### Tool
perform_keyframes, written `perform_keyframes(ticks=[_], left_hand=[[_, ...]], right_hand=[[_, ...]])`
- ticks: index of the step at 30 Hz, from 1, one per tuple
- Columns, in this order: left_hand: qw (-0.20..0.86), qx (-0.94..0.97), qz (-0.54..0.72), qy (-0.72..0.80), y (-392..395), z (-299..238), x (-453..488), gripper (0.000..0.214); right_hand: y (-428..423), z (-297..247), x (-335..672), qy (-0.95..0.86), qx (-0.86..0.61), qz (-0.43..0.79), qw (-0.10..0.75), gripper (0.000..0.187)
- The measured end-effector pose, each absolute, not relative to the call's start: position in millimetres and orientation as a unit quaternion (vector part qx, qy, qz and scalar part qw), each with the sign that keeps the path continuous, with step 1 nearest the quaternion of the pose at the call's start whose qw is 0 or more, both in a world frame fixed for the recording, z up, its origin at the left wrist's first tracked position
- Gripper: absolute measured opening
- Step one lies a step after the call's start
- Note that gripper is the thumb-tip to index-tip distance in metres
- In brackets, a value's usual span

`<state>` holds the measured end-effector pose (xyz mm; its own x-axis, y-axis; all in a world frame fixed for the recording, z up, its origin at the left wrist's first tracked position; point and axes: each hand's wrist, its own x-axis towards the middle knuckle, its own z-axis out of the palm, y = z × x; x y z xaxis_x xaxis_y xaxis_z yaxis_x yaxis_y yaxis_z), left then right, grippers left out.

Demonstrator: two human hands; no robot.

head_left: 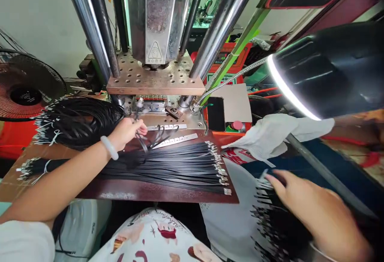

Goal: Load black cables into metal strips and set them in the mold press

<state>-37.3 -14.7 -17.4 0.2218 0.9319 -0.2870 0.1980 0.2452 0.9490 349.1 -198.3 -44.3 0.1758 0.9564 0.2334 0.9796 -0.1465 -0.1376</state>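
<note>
My left hand (pixel 129 133), wearing a pale bracelet, is closed on black flat cables (pixel 143 144) in front of the press; a whitish connector end stands above its fingers. Beneath it, a spread of black flat cables (pixel 180 164) with metal-tipped ends lies on the brown board (pixel 180 192). At the right, my right hand (pixel 312 202) is blurred, its thumb and fingers pinched on what looks like a black flat cable. It is over a pile of black cables (pixel 282 226) with pale ends. Two white slotted strips (pixel 175 141) lie between the cables and press.
A press plate (pixel 156 86) sits on thick steel columns over a small fixture (pixel 153 104). Coiled black cables (pixel 81 120) and a fan (pixel 28 90) are at the left. A black lamp (pixel 327 74), white cloth glove (pixel 276 136), phone (pixel 216 114) and red button (pixel 237 125) are at the right.
</note>
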Motion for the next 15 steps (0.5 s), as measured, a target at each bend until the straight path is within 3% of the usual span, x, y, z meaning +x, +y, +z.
perform_keyframes(ticks=[3,6,8,10,15], left_hand=[[0.691,0.484,0.167,0.511,-3,-25,-5,0.036],[0.727,0.444,0.112,0.512,0,-24,23,0.049],[0.699,0.470,0.110,0.528,-2,-23,31,0.046],[0.669,0.500,0.129,0.535,-3,-22,35,0.038],[0.624,0.550,0.239,0.501,8,-13,44,0.035]], right_hand=[[-154,-48,310,-0.668,-0.715,-0.013,0.204,0.030],[-79,-51,263,-0.783,-0.581,0.054,0.214,0.048],[-35,-53,241,-0.840,-0.513,0.089,0.152,0.050],[-5,-52,228,-0.863,-0.485,0.094,0.102,0.037],[19,-41,215,-0.838,-0.529,0.015,0.134,0.034]])
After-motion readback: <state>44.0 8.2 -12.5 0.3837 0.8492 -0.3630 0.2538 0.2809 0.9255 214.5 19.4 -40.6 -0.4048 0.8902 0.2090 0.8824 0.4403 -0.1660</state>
